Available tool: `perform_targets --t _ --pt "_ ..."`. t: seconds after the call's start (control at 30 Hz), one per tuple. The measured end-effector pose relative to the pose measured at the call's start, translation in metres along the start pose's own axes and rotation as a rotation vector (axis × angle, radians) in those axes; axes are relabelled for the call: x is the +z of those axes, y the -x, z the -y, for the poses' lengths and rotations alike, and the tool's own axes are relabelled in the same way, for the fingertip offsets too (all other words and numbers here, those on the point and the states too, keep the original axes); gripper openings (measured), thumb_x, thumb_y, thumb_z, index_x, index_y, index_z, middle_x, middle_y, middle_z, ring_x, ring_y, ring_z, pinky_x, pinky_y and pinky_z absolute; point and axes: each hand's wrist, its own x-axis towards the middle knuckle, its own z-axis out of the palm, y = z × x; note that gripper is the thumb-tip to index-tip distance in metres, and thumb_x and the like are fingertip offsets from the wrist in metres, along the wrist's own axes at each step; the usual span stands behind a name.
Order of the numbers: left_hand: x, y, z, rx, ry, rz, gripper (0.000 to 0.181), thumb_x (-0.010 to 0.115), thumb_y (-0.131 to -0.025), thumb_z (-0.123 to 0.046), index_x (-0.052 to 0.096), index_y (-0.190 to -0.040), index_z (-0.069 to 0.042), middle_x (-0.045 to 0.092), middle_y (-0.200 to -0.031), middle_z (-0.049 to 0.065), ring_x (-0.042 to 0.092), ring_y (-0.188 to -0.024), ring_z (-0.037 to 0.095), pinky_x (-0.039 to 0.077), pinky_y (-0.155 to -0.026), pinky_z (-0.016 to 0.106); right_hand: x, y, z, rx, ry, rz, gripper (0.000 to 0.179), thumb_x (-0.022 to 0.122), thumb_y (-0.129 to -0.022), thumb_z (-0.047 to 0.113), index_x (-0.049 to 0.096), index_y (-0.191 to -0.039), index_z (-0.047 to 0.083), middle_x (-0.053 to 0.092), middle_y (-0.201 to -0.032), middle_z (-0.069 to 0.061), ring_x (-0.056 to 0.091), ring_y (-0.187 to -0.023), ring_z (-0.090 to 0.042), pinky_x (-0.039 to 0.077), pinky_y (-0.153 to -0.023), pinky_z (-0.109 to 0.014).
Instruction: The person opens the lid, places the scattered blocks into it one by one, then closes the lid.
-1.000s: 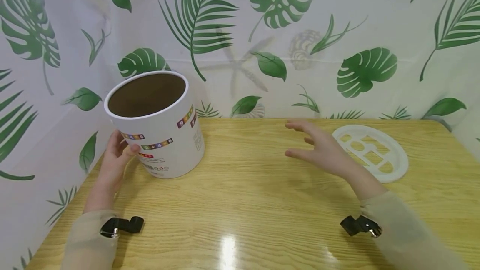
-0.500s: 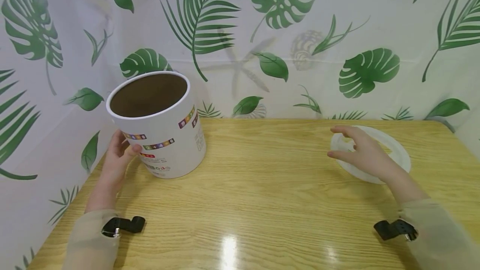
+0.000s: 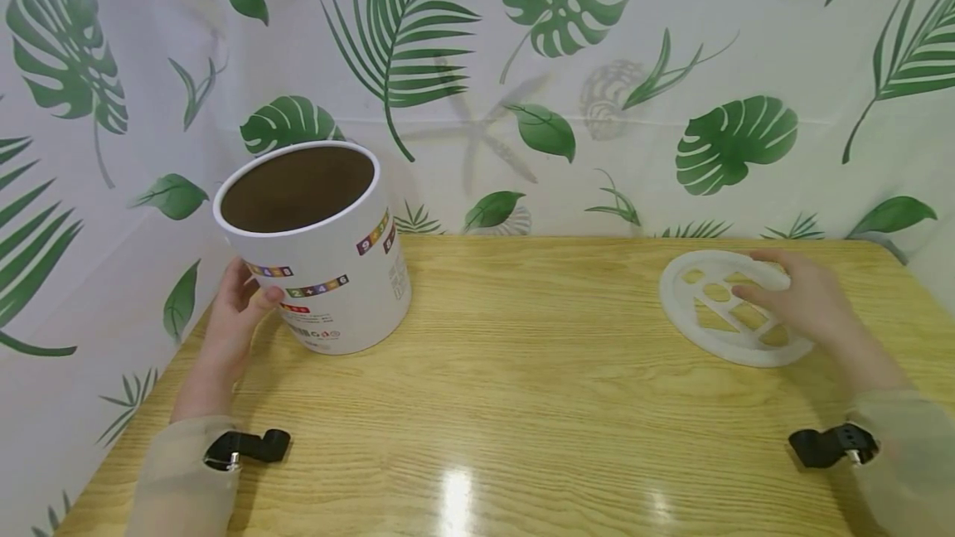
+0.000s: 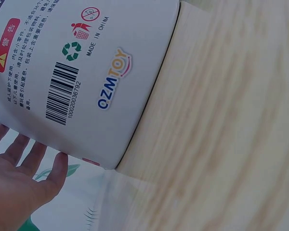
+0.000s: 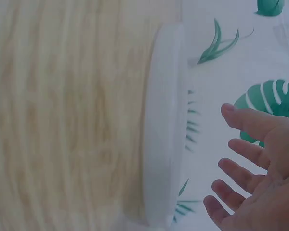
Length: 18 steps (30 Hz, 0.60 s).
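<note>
A white toy bucket [image 3: 336, 288] with printed coloured sums stands on the table at the left, its lid off and its inside dark. My left hand [image 3: 233, 313] rests against the bucket's left side, thumb toward the front and fingers partly hidden behind. In the left wrist view, that hand [image 4: 26, 173] touches the wall with spread fingers. My right hand [image 3: 809, 297] hovers over the right part of a round white lid [image 3: 679, 297] with shaped cut-outs, lying flat. The right wrist view has the hand [image 5: 260, 168] with fingers spread and apart from the lid's rim [image 5: 161, 130].
The wooden table [image 3: 522, 404] has a glossy top with bright reflections near the front. A white cloth [image 3: 462, 164] printed with green leaves hangs behind it and along the left. Both wrists carry a black camera strap [image 3: 828, 446].
My right hand has moved rightward from the middle of the table, across the lid to its right side. The left hand and the bucket have stayed in place.
</note>
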Motion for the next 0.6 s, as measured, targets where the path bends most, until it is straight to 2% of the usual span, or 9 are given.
perform_targets --t 0.27,0.43,0.6 --pt "0.0 0.001 0.0 0.014 0.019 0.002 0.071 0.061 -0.094 -0.026 0.02 -0.152 -0.029 0.019 -0.155 0.008 0.016 -0.14 0.03 0.013 -0.113 0.055 -0.003 0.001 -0.028 0.054 0.052 -0.05 0.06 0.06 -0.094 0.032 0.043 -0.131 -0.012 0.038 -0.128 -0.043 0.038 -0.109 -0.058 0.035 -0.085 -0.066" --pt "0.0 0.0 0.001 0.009 0.004 -0.003 0.071 0.061 -0.094 -0.028 0.02 -0.152 -0.029 0.018 -0.155 0.008 0.014 -0.141 0.03 0.01 -0.113 0.057 -0.003 0.001 -0.039 0.134 0.049 -0.034 0.06 0.055 -0.096 0.032 0.041 -0.131 -0.014 0.036 -0.13 -0.043 0.032 -0.114 -0.059 0.031 -0.089 -0.068" --pt "0.0 0.0 0.0 0.012 0.007 -0.006 0.07 0.06 -0.094 -0.026 0.021 -0.152 -0.029 0.019 -0.155 0.008 0.015 -0.14 0.03 0.011 -0.113 0.056 -0.004 0.004 -0.044 0.15 0.046 -0.032 0.057 0.055 -0.096 0.027 0.039 -0.13 -0.015 0.038 -0.128 -0.042 0.032 -0.114 -0.059 0.03 -0.09 -0.067"
